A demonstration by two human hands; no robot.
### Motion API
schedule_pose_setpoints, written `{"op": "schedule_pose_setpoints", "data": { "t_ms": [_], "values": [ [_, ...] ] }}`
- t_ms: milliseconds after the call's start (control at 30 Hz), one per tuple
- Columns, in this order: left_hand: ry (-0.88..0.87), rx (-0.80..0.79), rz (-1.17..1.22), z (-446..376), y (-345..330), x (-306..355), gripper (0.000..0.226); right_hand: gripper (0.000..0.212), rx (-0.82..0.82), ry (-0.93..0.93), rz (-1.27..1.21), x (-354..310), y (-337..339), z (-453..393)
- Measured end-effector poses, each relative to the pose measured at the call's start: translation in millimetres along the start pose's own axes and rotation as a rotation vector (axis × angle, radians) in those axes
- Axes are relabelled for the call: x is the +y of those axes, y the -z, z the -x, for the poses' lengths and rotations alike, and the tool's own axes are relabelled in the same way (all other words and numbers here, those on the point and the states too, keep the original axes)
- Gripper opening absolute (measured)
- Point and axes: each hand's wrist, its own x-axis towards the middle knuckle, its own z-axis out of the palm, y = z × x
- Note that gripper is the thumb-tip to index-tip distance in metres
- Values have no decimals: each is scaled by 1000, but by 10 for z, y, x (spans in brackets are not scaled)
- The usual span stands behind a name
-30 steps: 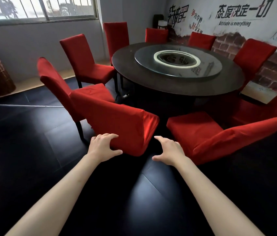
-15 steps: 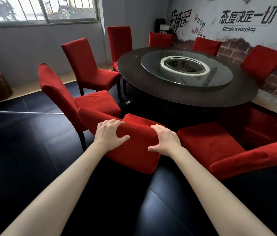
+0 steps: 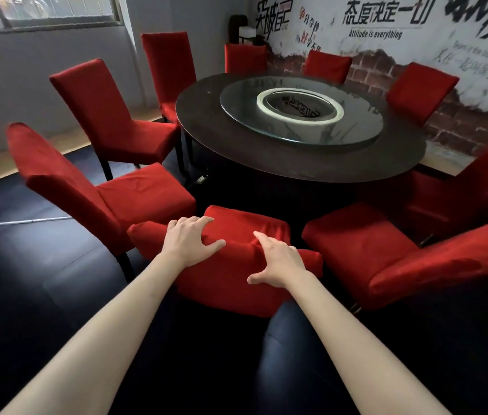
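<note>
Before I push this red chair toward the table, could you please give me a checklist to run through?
1. Left grip on the held chair: fingers curled over the top of its back. Ok.
2. Right grip: fingers over the top, thumb spread on the near face. Ok.
3. Clearance to the left neighbour chair: the two overlap in this view, so touching or apart is unclear. Cannot tell.
4. Clearance to the right neighbour chair: a dark gap shows between them. Ok.
5. Space under the round table: too dark to see. Cannot tell.
6. Held chair's legs: hidden behind its back. Cannot tell.
</note>
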Motion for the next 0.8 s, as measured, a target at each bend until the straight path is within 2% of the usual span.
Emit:
{"op": "schedule_pose_setpoints", "data": {
  "t_ms": [267,467,600,800],
  "values": [
    [-69,-117,-66,-161,-160,-448,67,104,38,-174,49,-125,-150,-93],
    [-92,-146,-154,-273,-198,-522,80,62,85,-215,117,-166,-198,-155],
    [-106,-119,-196,-288,-217,-535,87,56,136,-215,93,-160,-247,-155],
    [-50,-100,-156,-305,-216,-508,77,51,129,-194,31,-98,-268,-141]
  ]
}}
